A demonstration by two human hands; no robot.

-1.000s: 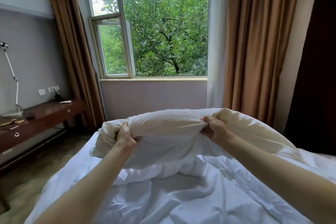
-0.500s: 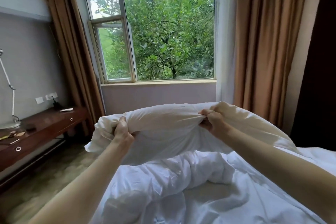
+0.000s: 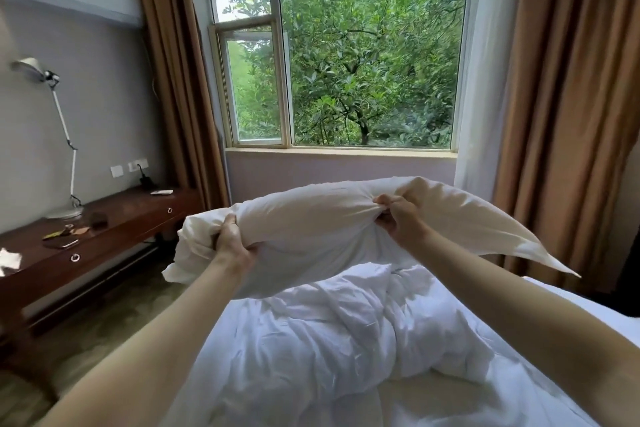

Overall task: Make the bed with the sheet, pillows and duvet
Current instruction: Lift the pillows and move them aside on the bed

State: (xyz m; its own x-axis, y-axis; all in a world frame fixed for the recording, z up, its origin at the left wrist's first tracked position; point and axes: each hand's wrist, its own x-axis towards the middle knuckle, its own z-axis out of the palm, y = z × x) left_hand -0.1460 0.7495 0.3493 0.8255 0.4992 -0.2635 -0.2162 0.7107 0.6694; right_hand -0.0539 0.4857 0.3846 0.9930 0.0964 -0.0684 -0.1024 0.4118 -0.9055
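- We hold a white pillow [image 3: 311, 229] up in the middle of the frame, lifted clear of the bed, its long side running left to right and its right end tapering to a loose, empty corner of pillowcase at the right.
- Our left hand [image 3: 232, 243] grips the pillow near its left end, fingers curled over the top and thumb underneath, bunching the cloth.
- Our right hand [image 3: 398, 218] pinches a gathered fold of the pillowcase right of centre, the fingers closed tight on the fabric so that creases radiate from the grip.
- Below the pillow, in the lower centre of the frame, a crumpled white duvet [image 3: 346, 329] lies heaped on the bed.
- At the lower right a flatter stretch of white sheet [image 3: 433, 402] shows on the mattress.
- Behind the pillow, across the upper centre, a large window [image 3: 346, 45] looks onto green trees, with its small left pane swung open.
- Brown curtains [image 3: 561, 97] hang at both sides of the window, with a thin white curtain just inside the right one.
- Along the left edge of the frame stands a dark wooden desk [image 3: 114, 229] with ring pulls on its drawers.
- A silver desk lamp [image 3: 62, 135] stands on the desk against the grey wall, with small items scattered near its base that we cannot make out.
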